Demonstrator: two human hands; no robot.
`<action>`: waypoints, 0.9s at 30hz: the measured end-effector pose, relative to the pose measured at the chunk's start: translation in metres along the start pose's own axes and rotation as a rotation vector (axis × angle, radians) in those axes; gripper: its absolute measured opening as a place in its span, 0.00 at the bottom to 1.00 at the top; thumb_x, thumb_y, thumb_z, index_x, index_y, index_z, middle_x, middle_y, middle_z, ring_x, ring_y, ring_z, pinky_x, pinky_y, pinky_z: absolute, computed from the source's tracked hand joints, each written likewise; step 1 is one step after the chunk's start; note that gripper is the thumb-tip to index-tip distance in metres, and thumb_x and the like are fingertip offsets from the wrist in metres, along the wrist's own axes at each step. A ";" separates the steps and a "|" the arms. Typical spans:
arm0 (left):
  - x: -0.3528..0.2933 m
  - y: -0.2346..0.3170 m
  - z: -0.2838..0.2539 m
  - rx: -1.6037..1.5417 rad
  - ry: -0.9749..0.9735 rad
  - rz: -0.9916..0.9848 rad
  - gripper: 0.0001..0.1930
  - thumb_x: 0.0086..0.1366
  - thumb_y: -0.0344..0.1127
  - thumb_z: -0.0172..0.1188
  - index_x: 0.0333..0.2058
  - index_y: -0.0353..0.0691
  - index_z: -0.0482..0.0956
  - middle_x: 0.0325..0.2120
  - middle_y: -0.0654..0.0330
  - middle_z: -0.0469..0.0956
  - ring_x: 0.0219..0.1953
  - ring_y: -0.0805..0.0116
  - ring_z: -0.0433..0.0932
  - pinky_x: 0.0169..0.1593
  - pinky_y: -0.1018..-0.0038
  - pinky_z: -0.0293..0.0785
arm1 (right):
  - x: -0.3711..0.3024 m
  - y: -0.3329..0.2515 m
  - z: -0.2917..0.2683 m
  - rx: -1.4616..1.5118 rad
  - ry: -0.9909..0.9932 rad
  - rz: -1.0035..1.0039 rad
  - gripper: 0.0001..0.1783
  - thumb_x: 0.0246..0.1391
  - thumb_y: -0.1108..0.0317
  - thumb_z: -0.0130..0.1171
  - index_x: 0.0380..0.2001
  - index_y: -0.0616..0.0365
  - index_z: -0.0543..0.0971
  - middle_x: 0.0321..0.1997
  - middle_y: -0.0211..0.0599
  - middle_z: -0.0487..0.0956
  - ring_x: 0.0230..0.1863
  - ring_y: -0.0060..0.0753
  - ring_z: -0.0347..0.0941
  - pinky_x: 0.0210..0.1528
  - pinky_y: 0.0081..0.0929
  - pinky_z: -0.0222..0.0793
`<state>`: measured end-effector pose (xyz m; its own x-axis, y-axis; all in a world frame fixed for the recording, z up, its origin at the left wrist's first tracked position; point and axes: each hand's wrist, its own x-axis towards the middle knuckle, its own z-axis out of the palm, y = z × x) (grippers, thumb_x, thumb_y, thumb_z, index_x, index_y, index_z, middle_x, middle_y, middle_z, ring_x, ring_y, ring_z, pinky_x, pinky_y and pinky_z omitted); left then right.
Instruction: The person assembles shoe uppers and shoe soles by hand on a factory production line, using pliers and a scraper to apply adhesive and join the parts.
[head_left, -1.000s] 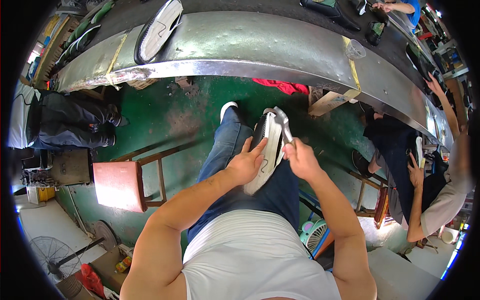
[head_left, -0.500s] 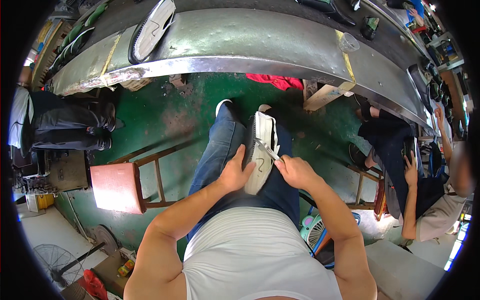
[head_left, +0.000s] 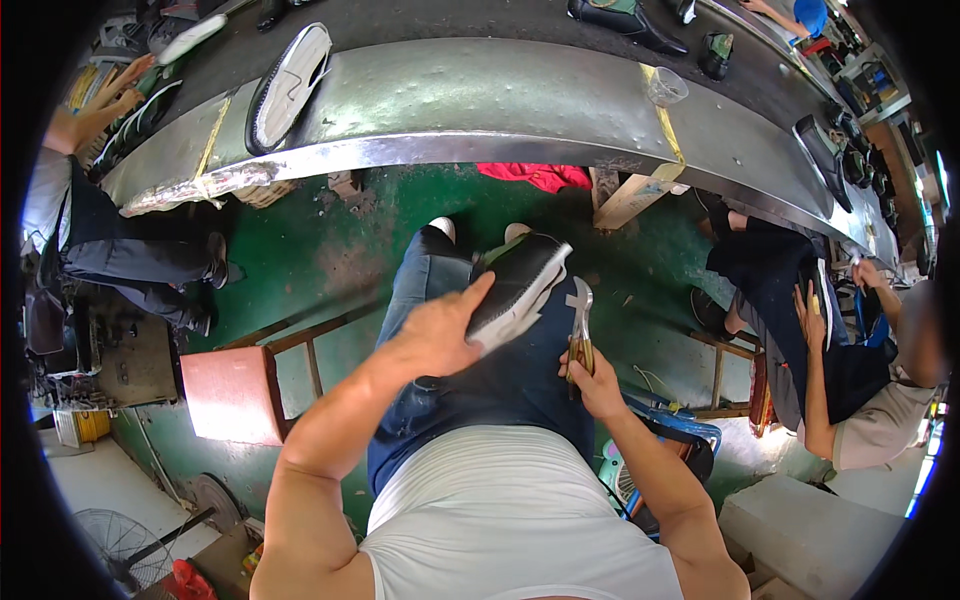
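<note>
My left hand [head_left: 435,335] grips a black shoe upper on its last [head_left: 515,280], held tilted above my thighs. Its dark side faces up, and a loose white edge runs along its right side. The hand is closed round the near end, with the underside turned out of sight. Apart from the shoe, to its right, my right hand [head_left: 597,383] is wrapped round the brass-coloured handles of lasting pliers [head_left: 581,318]. The curved metal head of the pliers points away from me, over my right thigh, with a short stub at its side.
Ahead runs a metal-edged bench [head_left: 450,105] with a similar shoe, pale underside up [head_left: 290,90], and a clear plastic cup [head_left: 667,87]. A pink-topped stool [head_left: 232,395] stands left. Co-workers are at both sides; the right one [head_left: 870,400] sits close. A fan [head_left: 112,545] stands lower left.
The shoe has turned from pale underside up to dark side up, its far end swinging right. The pliers have come off it and moved right, head now pointing away. My left hand has shifted left.
</note>
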<state>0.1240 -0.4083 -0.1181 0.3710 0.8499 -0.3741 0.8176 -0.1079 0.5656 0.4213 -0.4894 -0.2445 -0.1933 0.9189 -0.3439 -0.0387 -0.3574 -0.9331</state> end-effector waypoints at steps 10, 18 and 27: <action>0.037 0.049 -0.088 -0.530 0.147 0.507 0.50 0.44 0.27 0.79 0.65 0.40 0.60 0.42 0.56 0.81 0.44 0.68 0.79 0.50 0.70 0.75 | -0.004 -0.002 -0.001 -0.107 0.059 -0.050 0.12 0.65 0.65 0.55 0.45 0.61 0.74 0.33 0.32 0.77 0.34 0.21 0.71 0.39 0.24 0.70; 0.093 -0.006 0.058 -0.842 0.201 -0.022 0.40 0.51 0.37 0.76 0.60 0.29 0.69 0.48 0.49 0.80 0.48 0.63 0.80 0.55 0.69 0.75 | -0.014 -0.052 -0.009 -0.481 -0.087 0.071 0.16 0.63 0.66 0.54 0.51 0.63 0.73 0.38 0.41 0.81 0.37 0.32 0.79 0.43 0.29 0.74; 0.013 -0.011 0.091 -0.332 0.303 -0.076 0.23 0.69 0.41 0.55 0.56 0.28 0.74 0.33 0.36 0.81 0.36 0.42 0.83 0.43 0.56 0.78 | 0.008 -0.093 -0.002 -0.894 -0.380 -0.245 0.32 0.60 0.65 0.57 0.64 0.69 0.66 0.56 0.62 0.76 0.57 0.62 0.73 0.61 0.42 0.68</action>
<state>0.1602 -0.4433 -0.1961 0.1290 0.9670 -0.2199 0.6339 0.0901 0.7682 0.4257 -0.4486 -0.1612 -0.5853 0.7802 -0.2209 0.6014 0.2349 -0.7637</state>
